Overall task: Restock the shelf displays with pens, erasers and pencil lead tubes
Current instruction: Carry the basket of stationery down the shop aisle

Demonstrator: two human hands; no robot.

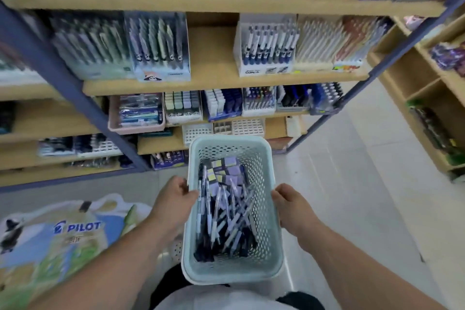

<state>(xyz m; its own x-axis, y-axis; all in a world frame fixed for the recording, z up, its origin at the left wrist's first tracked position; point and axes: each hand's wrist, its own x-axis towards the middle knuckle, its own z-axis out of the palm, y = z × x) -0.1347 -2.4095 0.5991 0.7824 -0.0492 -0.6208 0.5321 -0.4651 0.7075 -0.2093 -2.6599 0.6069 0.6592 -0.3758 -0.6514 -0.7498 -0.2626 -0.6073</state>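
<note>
A pale blue perforated basket (266, 211) is carried in front of me, low in the view. Inside it lie several dark and white pens (226, 224) and a few purple and yellow packets (227, 171) at its far end. My left hand (176, 194) grips the basket's left rim, thumb over the edge. On the opposite rim, my right hand (289, 200) holds on with curled fingers. Ahead, the wooden shelf (214, 83) carries pen display boxes (266, 50), with a bare gap between two of them.
A lower shelf holds a pink tray (136, 113) of packets and several small stationery displays. White slotted racks (236, 128) sit below. A Pilot printed board (63, 234) lies at the lower left. Blue shelf posts stand at both sides; tiled floor and more wooden shelving run to the right.
</note>
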